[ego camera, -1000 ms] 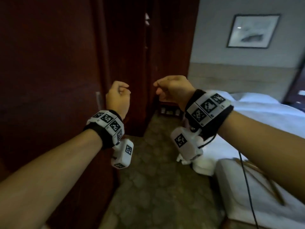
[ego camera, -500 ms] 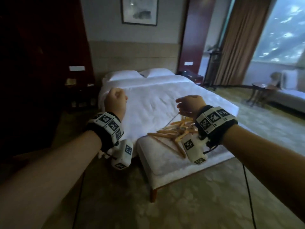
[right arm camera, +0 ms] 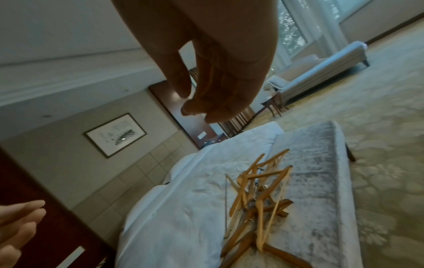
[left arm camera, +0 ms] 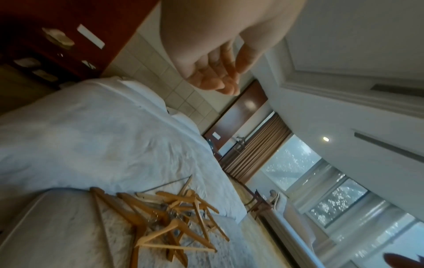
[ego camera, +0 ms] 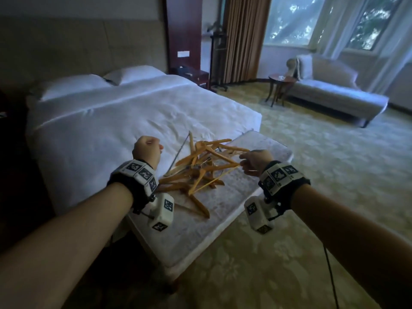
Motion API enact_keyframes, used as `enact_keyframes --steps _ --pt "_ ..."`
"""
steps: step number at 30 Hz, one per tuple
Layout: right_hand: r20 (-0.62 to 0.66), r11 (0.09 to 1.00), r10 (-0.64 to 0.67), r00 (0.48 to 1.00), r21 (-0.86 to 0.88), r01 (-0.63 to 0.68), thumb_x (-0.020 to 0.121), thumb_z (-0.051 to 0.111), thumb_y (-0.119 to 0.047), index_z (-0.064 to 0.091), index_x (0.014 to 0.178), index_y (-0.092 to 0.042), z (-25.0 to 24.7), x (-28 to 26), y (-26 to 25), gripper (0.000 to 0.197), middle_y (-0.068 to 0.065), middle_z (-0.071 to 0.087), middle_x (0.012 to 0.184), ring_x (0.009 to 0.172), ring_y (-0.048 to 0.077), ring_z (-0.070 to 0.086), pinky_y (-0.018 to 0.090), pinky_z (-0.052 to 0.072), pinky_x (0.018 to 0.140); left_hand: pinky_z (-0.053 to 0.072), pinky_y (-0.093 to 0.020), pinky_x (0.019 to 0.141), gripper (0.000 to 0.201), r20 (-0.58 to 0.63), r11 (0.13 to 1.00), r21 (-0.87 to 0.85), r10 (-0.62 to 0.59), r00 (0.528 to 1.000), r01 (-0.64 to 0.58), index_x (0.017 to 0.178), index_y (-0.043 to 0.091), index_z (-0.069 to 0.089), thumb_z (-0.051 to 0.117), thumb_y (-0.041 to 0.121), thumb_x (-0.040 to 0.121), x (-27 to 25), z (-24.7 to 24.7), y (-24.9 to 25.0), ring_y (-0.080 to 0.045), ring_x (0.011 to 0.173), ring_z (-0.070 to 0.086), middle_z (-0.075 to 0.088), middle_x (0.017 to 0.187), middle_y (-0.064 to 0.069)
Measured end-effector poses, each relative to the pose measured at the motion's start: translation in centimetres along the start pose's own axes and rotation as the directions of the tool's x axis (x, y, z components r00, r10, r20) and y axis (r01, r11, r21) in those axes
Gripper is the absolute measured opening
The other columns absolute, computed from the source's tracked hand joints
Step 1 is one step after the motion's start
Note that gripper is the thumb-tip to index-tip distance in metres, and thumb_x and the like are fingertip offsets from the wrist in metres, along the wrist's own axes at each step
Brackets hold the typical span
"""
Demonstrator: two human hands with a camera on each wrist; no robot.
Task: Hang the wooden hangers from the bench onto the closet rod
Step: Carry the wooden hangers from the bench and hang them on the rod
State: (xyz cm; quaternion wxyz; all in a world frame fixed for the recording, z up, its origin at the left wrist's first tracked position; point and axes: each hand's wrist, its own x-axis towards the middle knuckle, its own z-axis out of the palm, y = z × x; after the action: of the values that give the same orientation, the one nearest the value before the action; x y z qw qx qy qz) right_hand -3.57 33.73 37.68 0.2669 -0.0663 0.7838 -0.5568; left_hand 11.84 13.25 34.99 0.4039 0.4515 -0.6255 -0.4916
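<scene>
Tangled pile of tan wooden hangers with thin crossbars and metal hooks, lying on the pale grey upholstered table that abuts the foot of the white bed. Left hand, above the bed beside the pile, is loosely curled and holds nothing. Right hand, above the pile's table-side edge, hangs with fingers relaxed and empty. Risk: the hooks and crossbars interlock, so lifting one hanger would likely drag neighbours off the table onto the carpet.
</scene>
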Motion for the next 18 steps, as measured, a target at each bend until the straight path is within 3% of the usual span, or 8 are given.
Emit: enact_keyframes --steps 3,5,8,11,15,18 --pt "-0.015 0.998 0.064 0.998 -0.017 -0.064 0.094 0.051 -0.008 0.055 0.068 -0.006 0.0 6.0 1.3 0.026 0.002 0.053 0.037 0.024 0.007 0.045 0.014 0.04 0.035 0.048 -0.034 0.076 0.011 0.09 0.995 0.056 -0.089 0.992 0.085 0.088 0.01 0.057 0.047 0.013 0.09 3.1 4.4 -2.9 -0.022 0.072 0.056 0.06 0.07 -0.002" --pt "0.013 0.991 0.121 0.993 -0.053 -0.12 0.095 0.051 -0.008 0.055 0.07 -0.006 0.4 10.4 2.5 0.025 0.007 0.055 0.049 0.032 0.011 0.048 0.017 0.042 0.039 0.05 -0.037 0.079 0.012 0.12 0.986 0.098 -0.145 0.982 0.134 0.083 0.012 0.058 0.048 0.014 0.09 5.2 7.4 -5.0 -0.026 0.076 0.057 0.06 0.068 0.0" --pt "0.087 0.976 0.196 0.977 -0.113 -0.186 0.096 0.049 -0.008 0.054 0.075 -0.006 1.6 18.0 4.1 0.021 0.01 0.052 0.062 0.047 0.018 0.047 0.023 0.041 0.049 0.05 -0.038 0.083 0.018 0.11 0.965 0.141 -0.238 0.965 0.222 0.071 0.02 0.055 0.051 0.014 0.087 8.6 11.6 -8.1 -0.025 0.076 0.059 0.062 0.069 -0.001" --pt "0.13 0.953 0.262 0.956 -0.189 -0.236 0.096 0.048 -0.009 0.056 0.088 -0.002 2.9 25.0 5.2 0.013 0.011 0.054 0.065 0.053 0.021 0.048 0.027 0.041 0.052 0.05 -0.04 0.085 0.014 0.065 0.927 0.199 -0.337 0.939 0.319 0.071 0.021 0.054 0.056 0.017 0.085 11.6 15.2 -11.1 -0.028 0.08 0.062 0.063 0.072 -0.003" --pt "0.181 0.906 0.362 0.914 -0.299 -0.3 0.096 0.047 -0.009 0.055 0.084 -0.003 4.0 32.6 6.8 0.017 0.01 0.051 0.066 0.055 0.021 0.046 0.029 0.041 0.053 0.048 -0.035 0.082 0.017 0.025 0.872 0.242 -0.445 0.895 0.426 0.073 0.018 0.052 0.056 0.018 0.089 14.0 19.3 -14.7 -0.025 0.079 0.059 0.063 0.074 -0.005" --pt "0.197 0.857 0.39 0.899 -0.435 -0.277 0.095 0.048 -0.011 0.058 0.092 -0.008 5.2 37.2 8.9 0.011 0.008 0.047 0.064 0.067 0.024 0.047 0.035 0.041 0.064 0.044 -0.027 0.068 0.023 0.034 0.823 0.268 -0.528 0.848 0.501 0.07 0.017 0.05 0.053 0.013 0.093 14.8 21.6 -17.8 -0.02 0.071 0.055 0.057 0.07 -0.003"
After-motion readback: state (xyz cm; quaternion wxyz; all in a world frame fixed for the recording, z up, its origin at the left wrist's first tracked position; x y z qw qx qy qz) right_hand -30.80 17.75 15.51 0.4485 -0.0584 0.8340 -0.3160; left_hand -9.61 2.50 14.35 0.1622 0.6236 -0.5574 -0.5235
